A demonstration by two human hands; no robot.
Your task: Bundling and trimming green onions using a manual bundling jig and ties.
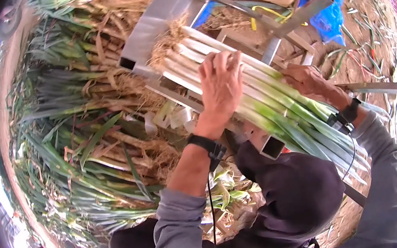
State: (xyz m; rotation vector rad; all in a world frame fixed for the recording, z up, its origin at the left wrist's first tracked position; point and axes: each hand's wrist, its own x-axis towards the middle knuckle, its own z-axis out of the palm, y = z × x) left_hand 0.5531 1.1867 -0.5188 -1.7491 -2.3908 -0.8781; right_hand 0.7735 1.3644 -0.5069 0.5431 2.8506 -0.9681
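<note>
left grip (222,83) atop leeks (269,107) | right grip (316,84) at leeks' edge

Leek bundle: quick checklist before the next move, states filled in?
1. Left hand on the leek bundle: ok, laid across the pale stalks.
2. Right hand grip: cannot tell, hand is at the bundle's right edge, fingertips unclear.
3. Roots at one end: ok, gathered by the metal trough.
4. Tie around the bundle: cannot tell, none shows but hands cover parts.
5. Right wrist cable clear of the leaves: not ok, it crosses in front of them.
</note>
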